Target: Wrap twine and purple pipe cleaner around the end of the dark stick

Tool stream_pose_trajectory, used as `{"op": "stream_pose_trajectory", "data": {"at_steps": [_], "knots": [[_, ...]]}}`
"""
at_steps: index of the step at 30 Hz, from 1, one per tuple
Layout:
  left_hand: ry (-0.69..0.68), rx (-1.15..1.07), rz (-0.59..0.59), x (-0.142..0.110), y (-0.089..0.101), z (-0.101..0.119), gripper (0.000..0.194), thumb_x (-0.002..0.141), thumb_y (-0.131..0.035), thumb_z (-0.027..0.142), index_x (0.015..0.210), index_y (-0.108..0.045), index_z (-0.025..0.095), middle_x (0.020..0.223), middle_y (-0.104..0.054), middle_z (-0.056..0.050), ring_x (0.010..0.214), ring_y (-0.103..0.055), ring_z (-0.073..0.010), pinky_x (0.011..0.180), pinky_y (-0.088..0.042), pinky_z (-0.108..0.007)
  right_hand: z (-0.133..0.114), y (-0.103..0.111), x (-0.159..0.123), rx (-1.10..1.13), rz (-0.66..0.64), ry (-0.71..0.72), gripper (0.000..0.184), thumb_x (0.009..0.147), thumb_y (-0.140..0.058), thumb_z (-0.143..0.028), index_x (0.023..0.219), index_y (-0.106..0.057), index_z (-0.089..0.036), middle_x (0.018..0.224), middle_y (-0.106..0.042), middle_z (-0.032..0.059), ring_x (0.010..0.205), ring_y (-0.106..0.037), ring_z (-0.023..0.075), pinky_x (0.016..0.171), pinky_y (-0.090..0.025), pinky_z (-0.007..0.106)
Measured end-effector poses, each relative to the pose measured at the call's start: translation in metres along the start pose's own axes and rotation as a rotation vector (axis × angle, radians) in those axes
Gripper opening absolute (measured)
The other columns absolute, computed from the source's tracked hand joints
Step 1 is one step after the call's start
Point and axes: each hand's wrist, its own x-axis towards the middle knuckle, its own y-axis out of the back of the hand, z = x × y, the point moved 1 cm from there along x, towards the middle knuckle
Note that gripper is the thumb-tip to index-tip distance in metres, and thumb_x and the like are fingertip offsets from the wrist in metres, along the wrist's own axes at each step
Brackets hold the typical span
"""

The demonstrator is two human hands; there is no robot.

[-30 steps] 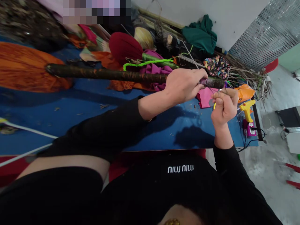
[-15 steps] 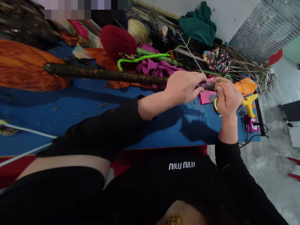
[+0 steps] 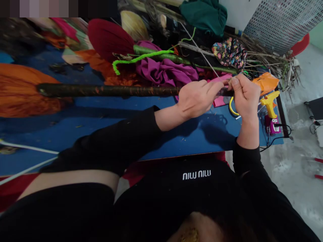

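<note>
A long dark stick point(image 3: 113, 90) runs level above the blue table point(image 3: 166, 144), its left end joined to a bundle of gathered orange cloth point(image 3: 22, 90). My left hand point(image 3: 195, 97) is closed round the stick near its right end. At that end my right hand point(image 3: 244, 92) is closed, fingertips pinched against the stick; the palm side is hidden. A thin pale strand point(image 3: 199, 48) slants down from the upper middle to the gap between my hands. Purple cloth point(image 3: 166, 72) and a bright green fuzzy stem point(image 3: 143, 57) lie just behind the stick.
A yellow glue gun point(image 3: 270, 104) and a purple power adapter point(image 3: 272, 125) with black cord are at the table's right edge. A dark red cloth bundle point(image 3: 111, 42), floral cloth point(image 3: 229, 55), teal cloth point(image 3: 204, 15) and many twigs point(image 3: 267, 55) fill the back.
The stick's orange-cloth end has dropped, so the stick looks more level. My right hand has risen slightly and turned at the stick's tip. The whole view has also shifted a little.
</note>
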Motion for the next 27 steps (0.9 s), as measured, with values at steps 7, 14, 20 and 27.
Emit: {"op": "stream_pose_trajectory", "data": {"at_steps": [7,14,20,27], "knots": [[-0.02,-0.06,-0.052,0.0,-0.007,-0.002,0.053,0.119,-0.026,0.026,0.144,-0.073,0.027,0.115,-0.083,-0.01,0.091,-0.072,-0.0245,0.069,-0.049,-0.038,0.001,-0.003,-0.001,0.129,-0.046,-0.07,0.054,0.112,-0.046,-0.066,0.083,-0.063,-0.024,0.088,-0.082,0.0011,0.088,-0.081,0.0178,0.081,-0.06,0.033],[0.063,-0.086,-0.112,0.002,0.008,0.0,0.052,0.118,-0.032,0.035,0.151,-0.071,0.027,0.131,-0.082,-0.01,0.098,-0.075,-0.0283,0.08,-0.058,-0.045,0.008,0.013,0.004,0.247,0.033,-0.164,0.052,0.102,-0.062,-0.075,0.077,-0.063,-0.029,0.078,-0.073,0.0003,0.077,-0.069,0.0176,0.079,-0.063,0.037],[0.084,-0.128,-0.054,0.003,0.019,0.002,0.044,0.116,-0.043,0.036,0.146,-0.074,0.03,0.127,-0.083,-0.008,0.103,-0.077,-0.0259,0.081,-0.059,-0.039,0.029,0.034,0.005,0.307,0.077,-0.209,0.048,0.091,-0.08,-0.072,0.074,-0.067,-0.029,0.073,-0.069,-0.0009,0.063,-0.049,0.0133,0.067,-0.053,0.033],[0.06,-0.256,-0.048,0.009,0.057,0.001,0.041,0.112,-0.052,0.036,0.145,-0.076,0.03,0.12,-0.085,-0.006,0.105,-0.079,-0.0242,0.077,-0.056,-0.034,0.063,0.021,0.016,0.486,0.071,-0.245,0.066,0.075,-0.08,-0.089,0.069,-0.053,-0.029,0.068,-0.061,-0.0026,0.054,-0.044,0.012,0.049,-0.041,0.031]]}}
